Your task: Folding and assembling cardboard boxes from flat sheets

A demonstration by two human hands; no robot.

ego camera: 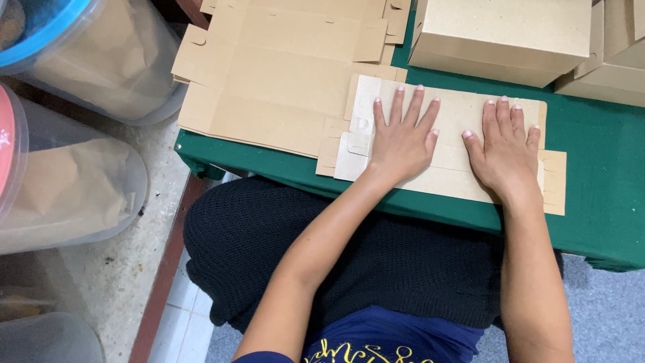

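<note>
A flat, unfolded cardboard box blank (451, 107) lies on the green tabletop (598, 175), its pale inner side up. My left hand (403, 138) presses flat on the blank's left half, fingers spread. My right hand (505, 149) rests flat on its right half, fingers together. Neither hand grips anything. Small flaps of the blank stick out at its left end (355, 144) and its right end (555, 181).
A stack of flat brown box blanks (282, 74) lies to the left on the table. Assembled cardboard boxes (500, 37) stand behind, at top right. Clear plastic tubs (74, 181) with paper inside stand on the floor at left. My lap under dark knit fabric (363, 269) is below the table edge.
</note>
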